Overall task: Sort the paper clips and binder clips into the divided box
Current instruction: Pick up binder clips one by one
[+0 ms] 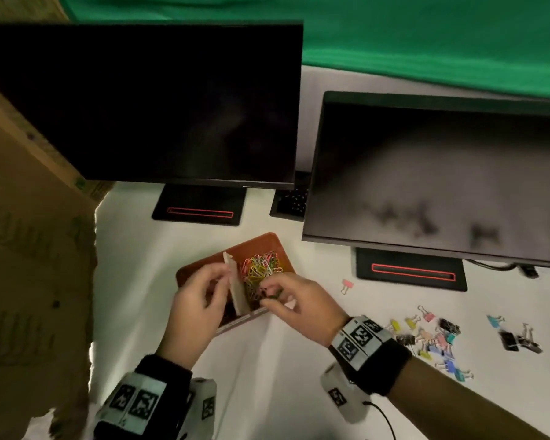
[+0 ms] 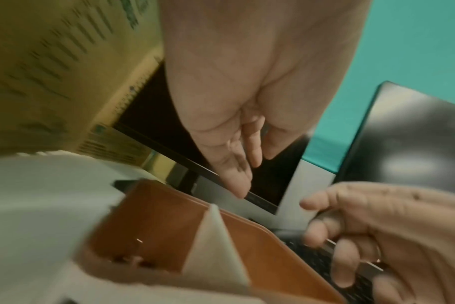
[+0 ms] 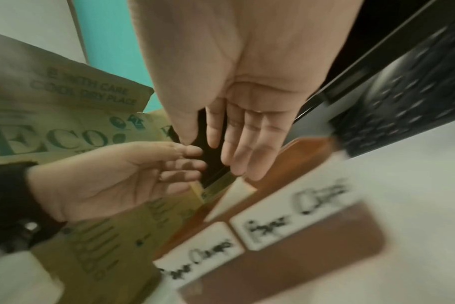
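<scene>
The brown divided box [image 1: 254, 244] sits on the white table in front of me, with a white divider [image 1: 235, 282] down its middle. A heap of coloured paper clips [image 1: 262, 268] fills its right compartment. My left hand [image 1: 218, 281] hovers over the left compartment beside the divider, fingers relaxed and holding nothing [image 2: 243, 168]. My right hand [image 1: 269, 292] is over the near end of the paper clip side, fingers extended and empty in the right wrist view [image 3: 237, 156]. Handwritten labels [image 3: 296, 214] are stuck on the box's front wall. Several coloured binder clips [image 1: 438, 341] lie scattered to the right.
Two dark monitors [image 1: 140, 103] [image 1: 435, 173] stand behind the box on black bases, with a keyboard [image 1: 291, 201] between them. A large cardboard carton [image 1: 29, 217] borders the table on the left. One pink binder clip [image 1: 346, 285] lies alone near the right monitor's base.
</scene>
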Tool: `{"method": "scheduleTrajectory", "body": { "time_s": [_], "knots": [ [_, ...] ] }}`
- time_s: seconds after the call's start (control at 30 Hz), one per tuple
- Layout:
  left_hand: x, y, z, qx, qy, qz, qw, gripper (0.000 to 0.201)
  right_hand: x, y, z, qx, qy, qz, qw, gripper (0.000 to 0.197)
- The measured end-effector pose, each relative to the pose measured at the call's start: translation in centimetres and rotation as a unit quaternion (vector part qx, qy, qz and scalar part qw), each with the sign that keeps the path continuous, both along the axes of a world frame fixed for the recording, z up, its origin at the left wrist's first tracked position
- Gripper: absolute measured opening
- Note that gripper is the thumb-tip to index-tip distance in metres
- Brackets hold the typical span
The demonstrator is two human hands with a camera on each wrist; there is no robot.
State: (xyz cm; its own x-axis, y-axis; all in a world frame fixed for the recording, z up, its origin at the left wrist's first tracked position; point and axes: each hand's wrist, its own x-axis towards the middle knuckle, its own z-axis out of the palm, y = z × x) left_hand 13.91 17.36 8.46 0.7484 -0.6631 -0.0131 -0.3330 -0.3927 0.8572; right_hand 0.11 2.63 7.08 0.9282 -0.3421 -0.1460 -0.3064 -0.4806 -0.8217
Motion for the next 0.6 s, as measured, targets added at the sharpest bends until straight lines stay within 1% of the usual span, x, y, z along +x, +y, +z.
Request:
{"method": "scheduleTrajectory", "body": {
  "time_s": [0.07, 0.1, 0.2, 0.27, 0.33, 0.4, 0.5, 0.57, 0.6],
  "knots": [
    [-2.4, -2.3, 0.2, -0.010, -0.018, -0.061, 0.998, 0.020, -4.1, -3.0, -1.8, -0.050, 0.034, -0.040, 0.997, 0.030],
    [-3.7, -3.5, 0.0, -0.008, -0.016, -0.093, 0.995, 0.022, -6.2, -4.5, -2.6, -0.074, 0.061, -0.053, 0.994, 0.032],
    [-7.3, -7.2, -2.2, 0.006, 0.004, -0.203, 0.979, 0.027, -12.2, -8.4, -4.0, -0.136, 0.179, -0.056, 0.973, 0.047],
    [-9.2, -9.6, -4.5, 0.047, -0.021, -0.260, 0.964, 0.035, -15.1, -9.9, -4.2, -0.150, 0.259, -0.041, 0.953, 0.056],
    [-10.7, -11.8, -6.9, 0.116, -0.037, -0.295, 0.948, 0.044, -16.7, -10.5, -4.5, -0.158, 0.307, -0.020, 0.938, 0.061],
    [-11.6, -13.7, -8.9, 0.178, -0.030, -0.301, 0.936, 0.052, -17.6, -10.6, -5.2, -0.163, 0.328, 0.012, 0.930, 0.064],
    [-12.2, -15.9, -10.8, 0.240, -0.069, -0.305, 0.919, 0.057, -18.1, -10.7, -6.4, -0.156, 0.328, 0.033, 0.931, 0.064],
    [-12.3, -16.7, -11.5, 0.253, -0.109, -0.304, 0.912, 0.056, -18.1, -10.9, -6.9, -0.134, 0.310, 0.019, 0.941, 0.059],
    [-12.3, -16.8, -11.7, 0.247, -0.120, -0.298, 0.914, 0.053, -18.0, -11.1, -7.1, -0.118, 0.300, 0.012, 0.946, 0.055]
  ]
}}
